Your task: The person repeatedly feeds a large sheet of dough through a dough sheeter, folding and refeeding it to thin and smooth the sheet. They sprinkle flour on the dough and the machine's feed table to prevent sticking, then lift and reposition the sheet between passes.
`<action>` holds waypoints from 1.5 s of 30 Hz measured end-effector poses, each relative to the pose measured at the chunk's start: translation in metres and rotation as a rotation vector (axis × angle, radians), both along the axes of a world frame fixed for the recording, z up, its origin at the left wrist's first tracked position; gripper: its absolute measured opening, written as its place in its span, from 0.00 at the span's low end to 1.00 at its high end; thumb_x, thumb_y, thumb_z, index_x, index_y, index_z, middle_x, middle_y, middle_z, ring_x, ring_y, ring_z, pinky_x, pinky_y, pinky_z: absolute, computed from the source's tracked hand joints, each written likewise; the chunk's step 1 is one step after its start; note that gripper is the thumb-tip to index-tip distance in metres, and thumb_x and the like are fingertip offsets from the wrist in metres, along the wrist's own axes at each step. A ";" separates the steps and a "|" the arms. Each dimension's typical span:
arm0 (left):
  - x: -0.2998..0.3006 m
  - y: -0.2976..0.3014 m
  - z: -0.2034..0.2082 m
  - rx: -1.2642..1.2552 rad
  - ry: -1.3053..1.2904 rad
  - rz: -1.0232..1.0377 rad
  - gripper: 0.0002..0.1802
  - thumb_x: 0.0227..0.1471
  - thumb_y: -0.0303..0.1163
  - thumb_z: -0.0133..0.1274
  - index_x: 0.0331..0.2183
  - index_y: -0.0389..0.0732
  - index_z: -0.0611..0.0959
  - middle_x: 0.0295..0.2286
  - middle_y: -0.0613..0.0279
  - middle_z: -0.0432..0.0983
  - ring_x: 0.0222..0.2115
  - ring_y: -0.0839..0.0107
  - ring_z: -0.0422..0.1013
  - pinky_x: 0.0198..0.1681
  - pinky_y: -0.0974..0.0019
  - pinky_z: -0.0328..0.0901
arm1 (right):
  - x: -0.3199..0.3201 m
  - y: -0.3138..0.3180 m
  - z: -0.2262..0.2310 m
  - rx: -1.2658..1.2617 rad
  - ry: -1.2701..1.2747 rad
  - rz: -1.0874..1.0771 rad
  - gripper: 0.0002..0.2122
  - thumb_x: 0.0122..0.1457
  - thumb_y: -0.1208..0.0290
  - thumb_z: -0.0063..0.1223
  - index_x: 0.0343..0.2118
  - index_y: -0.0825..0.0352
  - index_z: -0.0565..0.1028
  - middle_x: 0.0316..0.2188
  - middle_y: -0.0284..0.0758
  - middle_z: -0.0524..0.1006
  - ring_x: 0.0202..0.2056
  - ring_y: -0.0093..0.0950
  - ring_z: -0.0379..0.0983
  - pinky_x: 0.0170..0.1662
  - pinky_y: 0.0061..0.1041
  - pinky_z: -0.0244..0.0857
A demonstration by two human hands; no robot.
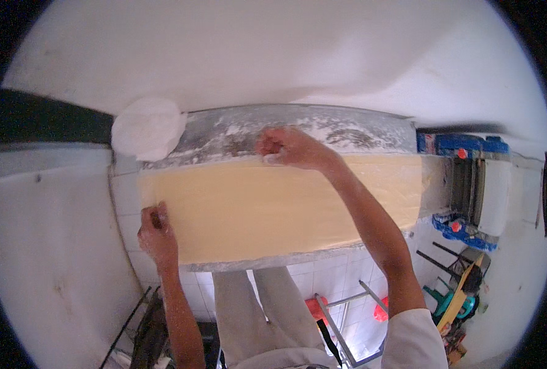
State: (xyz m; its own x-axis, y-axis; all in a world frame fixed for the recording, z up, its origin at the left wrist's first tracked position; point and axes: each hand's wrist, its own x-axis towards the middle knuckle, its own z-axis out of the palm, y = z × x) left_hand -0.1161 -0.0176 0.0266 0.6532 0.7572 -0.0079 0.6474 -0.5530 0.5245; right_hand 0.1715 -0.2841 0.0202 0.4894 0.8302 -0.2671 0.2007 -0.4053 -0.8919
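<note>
A wide, smooth sheet of yellow dough point(249, 209) lies across the worktop in front of me. At its left edge, my left hand point(158, 240) is closed with the fingers curled in. Whether it pinches the dough's edge cannot be made out. My right hand point(292, 147) is closed too, over the far edge of the sheet. Something whitish shows under its fingers, but what it holds is hidden. Behind the dough runs a grey worktop strip point(372, 132) streaked with white flour. A round white mound or container point(149, 128), its kind unclear, sits at the far left corner.
A roller machine with blue end frames point(464, 146) and red knobs stands at the worktop's right end. White walls point(255, 55) rise behind. A metal frame stool point(341, 301), red items and a cluttered pile point(461, 301) with turquoise and yellow pieces are below right.
</note>
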 end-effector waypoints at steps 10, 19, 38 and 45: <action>-0.018 0.017 -0.016 0.130 0.047 -0.072 0.17 0.64 0.45 0.55 0.37 0.40 0.79 0.21 0.58 0.78 0.20 0.63 0.73 0.27 0.56 0.68 | -0.039 -0.135 0.031 -0.061 -0.434 -0.656 0.10 0.58 0.70 0.64 0.43 0.63 0.81 0.41 0.32 0.83 0.45 0.27 0.78 0.45 0.29 0.70; -0.001 -0.002 0.006 0.276 0.186 -0.102 0.22 0.67 0.51 0.49 0.36 0.41 0.79 0.25 0.55 0.82 0.26 0.53 0.78 0.30 0.50 0.69 | 0.002 -0.457 -0.044 -0.076 -0.166 -1.346 0.17 0.66 0.56 0.54 0.44 0.65 0.82 0.43 0.35 0.83 0.43 0.27 0.78 0.48 0.28 0.69; -0.001 -0.001 -0.004 0.360 0.149 -0.198 0.20 0.67 0.50 0.49 0.37 0.41 0.77 0.26 0.53 0.80 0.26 0.50 0.77 0.30 0.49 0.69 | 0.084 -0.434 -0.021 -0.477 -0.616 -1.134 0.28 0.64 0.44 0.53 0.23 0.71 0.79 0.17 0.41 0.74 0.23 0.37 0.71 0.33 0.41 0.63; 0.003 -0.002 -0.002 0.278 0.149 -0.203 0.20 0.67 0.50 0.49 0.37 0.41 0.76 0.24 0.56 0.77 0.24 0.59 0.74 0.29 0.54 0.67 | 0.089 -0.443 -0.027 -0.524 -0.794 -1.134 0.26 0.65 0.48 0.54 0.23 0.72 0.76 0.16 0.41 0.74 0.20 0.36 0.70 0.30 0.38 0.64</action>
